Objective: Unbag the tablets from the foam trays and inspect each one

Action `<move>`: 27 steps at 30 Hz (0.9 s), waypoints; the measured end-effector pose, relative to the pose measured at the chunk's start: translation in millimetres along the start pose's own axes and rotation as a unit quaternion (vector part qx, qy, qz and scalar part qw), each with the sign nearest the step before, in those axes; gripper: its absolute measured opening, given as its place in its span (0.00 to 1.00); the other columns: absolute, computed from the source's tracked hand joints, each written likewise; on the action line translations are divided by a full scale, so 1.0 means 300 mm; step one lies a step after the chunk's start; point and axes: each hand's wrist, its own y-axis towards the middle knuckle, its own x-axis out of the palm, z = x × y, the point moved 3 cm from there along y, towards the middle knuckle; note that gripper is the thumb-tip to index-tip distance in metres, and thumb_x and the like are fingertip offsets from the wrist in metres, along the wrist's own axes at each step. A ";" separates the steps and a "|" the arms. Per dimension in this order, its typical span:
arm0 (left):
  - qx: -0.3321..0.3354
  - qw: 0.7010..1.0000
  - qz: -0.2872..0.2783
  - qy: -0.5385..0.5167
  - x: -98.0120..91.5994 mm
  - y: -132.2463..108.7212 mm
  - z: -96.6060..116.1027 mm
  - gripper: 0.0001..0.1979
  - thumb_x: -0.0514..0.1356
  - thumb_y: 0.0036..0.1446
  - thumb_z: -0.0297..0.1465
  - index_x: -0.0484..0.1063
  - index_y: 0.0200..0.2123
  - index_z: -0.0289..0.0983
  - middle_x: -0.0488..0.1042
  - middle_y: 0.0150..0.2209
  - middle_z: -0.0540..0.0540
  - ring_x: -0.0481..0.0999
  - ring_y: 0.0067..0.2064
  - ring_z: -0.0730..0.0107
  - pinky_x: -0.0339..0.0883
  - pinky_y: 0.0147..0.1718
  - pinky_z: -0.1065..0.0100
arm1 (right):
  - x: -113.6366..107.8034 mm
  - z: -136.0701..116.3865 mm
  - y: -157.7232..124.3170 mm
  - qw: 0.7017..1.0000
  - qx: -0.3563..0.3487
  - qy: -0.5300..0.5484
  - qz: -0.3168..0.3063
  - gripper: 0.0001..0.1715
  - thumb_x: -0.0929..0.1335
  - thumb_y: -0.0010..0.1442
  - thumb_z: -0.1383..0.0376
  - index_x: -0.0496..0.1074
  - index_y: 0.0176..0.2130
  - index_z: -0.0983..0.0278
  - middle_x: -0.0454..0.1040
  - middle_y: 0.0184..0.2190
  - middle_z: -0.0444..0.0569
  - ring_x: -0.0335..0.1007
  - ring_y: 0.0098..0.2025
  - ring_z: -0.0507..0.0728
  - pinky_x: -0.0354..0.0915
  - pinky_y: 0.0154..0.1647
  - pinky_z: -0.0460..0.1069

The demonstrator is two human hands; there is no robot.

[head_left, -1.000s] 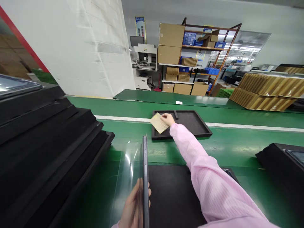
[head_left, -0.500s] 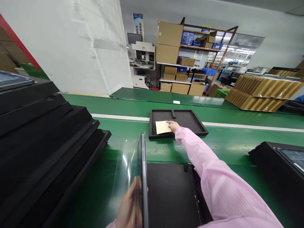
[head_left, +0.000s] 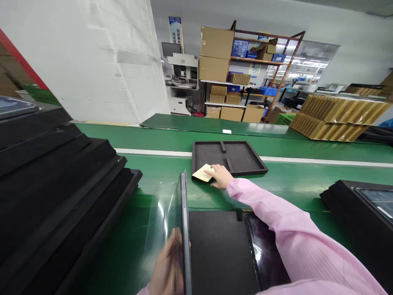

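My left hand (head_left: 167,262) grips a tablet (head_left: 185,229) at its lower part, standing it on edge with its thin side toward me. Clear film (head_left: 156,229) spreads out to the left of the tablet. At the front left corner of a shallow black foam tray (head_left: 245,172), my right hand (head_left: 221,177) has its fingertips on a pale yellow sheet (head_left: 202,173) marked with rows of small dots. The sheet lies slanted over the tray's front rim. Below my right sleeve, another dark-screened tablet (head_left: 265,250) sits in a black foam tray (head_left: 219,250).
Stacked black foam trays (head_left: 52,184) rise at the left. At the right, a black foam stack (head_left: 344,205) carries a tablet (head_left: 379,200). Ridged cardboard dividers (head_left: 334,119) lie at the back right of the green bench (head_left: 294,180). Shelving (head_left: 260,60) stands behind.
My right hand has drawn the yellow sheet toward me, from inside the tray onto its front rim, turning it. More of the tablet under my right arm shows. My left hand stays put.
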 end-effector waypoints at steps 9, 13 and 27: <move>0.008 1.000 -0.012 -0.004 0.007 -0.003 0.002 0.08 0.62 0.56 0.19 0.79 0.34 0.37 0.68 0.19 0.55 0.65 0.15 0.83 0.53 0.08 0.86 | -0.032 0.026 0.135 0.970 -0.028 0.186 0.153 0.18 0.68 0.69 0.59 0.70 0.54 0.65 0.74 0.52 0.53 0.75 0.48 0.59 0.74 0.47 0.58; -0.039 0.999 0.016 -0.028 0.017 -0.013 0.006 0.08 0.60 0.59 0.21 0.79 0.33 0.37 0.68 0.19 0.54 0.65 0.15 0.82 0.53 0.08 0.85 | -0.041 0.048 0.128 0.948 -0.019 0.269 0.171 0.18 0.69 0.69 0.59 0.70 0.54 0.65 0.74 0.51 0.52 0.75 0.46 0.58 0.75 0.45 0.57; -0.113 0.992 0.046 -0.013 0.023 -0.019 0.005 0.16 0.52 0.67 0.29 0.77 0.30 0.37 0.69 0.17 0.51 0.67 0.13 0.78 0.54 0.08 0.82 | -0.057 0.066 0.099 0.933 0.103 0.312 0.145 0.17 0.68 0.69 0.61 0.70 0.54 0.65 0.75 0.49 0.51 0.76 0.44 0.57 0.75 0.44 0.55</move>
